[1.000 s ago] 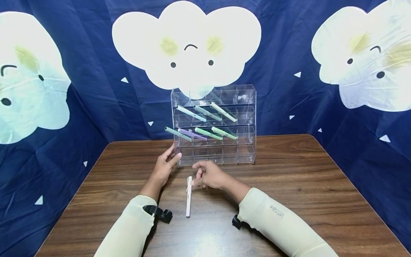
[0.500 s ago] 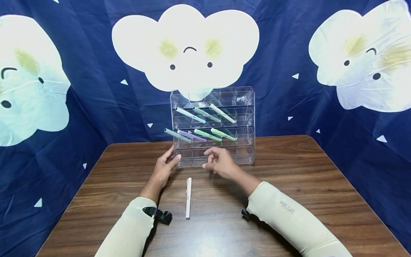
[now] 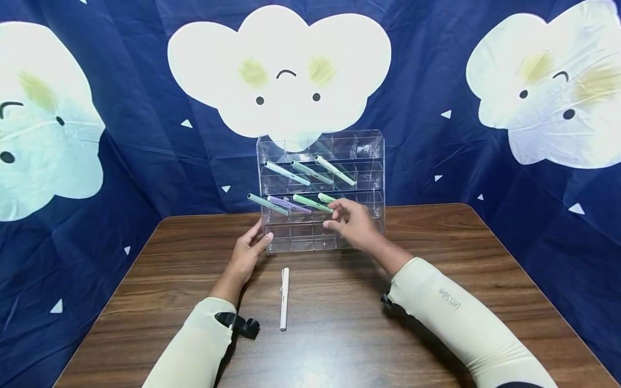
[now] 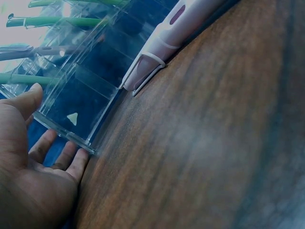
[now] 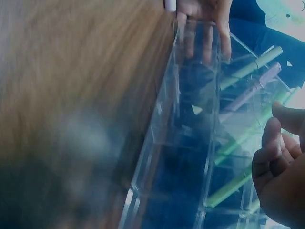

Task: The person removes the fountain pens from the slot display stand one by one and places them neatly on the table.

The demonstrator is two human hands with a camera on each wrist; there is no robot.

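Head view gives us the clearest look: our left hand [image 3: 249, 249] rests with straight fingers against the lower left corner of the clear acrylic rack [image 3: 368, 156], thumb on its front edge, steadying it on the wooden bench [image 3: 461, 242]. Our right hand [image 3: 354, 220] is raised in front of the rack's third row, fingers loosely curled around the end of the rightmost green pen [image 3: 326, 198] there. From the right wrist view the picture is blurred, so we cannot tell whether the fingertips [image 5: 272, 128] actually pinch that pen or only hover just beside it.

Beside it in the same row sit another green pen [image 3: 310, 202], a lilac pen [image 3: 286, 203] and a teal pen [image 3: 262, 203] that juts out past the rack's left side. The row above holds three more pale pens [image 3: 310, 171], all slanting down to the right.

A white pen [image 3: 284, 298] lies on the bench between our forearms, near the rack, its clipped cap pointing toward it; neither hand touches it. Behind the bench hangs a dark blue cloth with white clouds [image 3: 278, 70].
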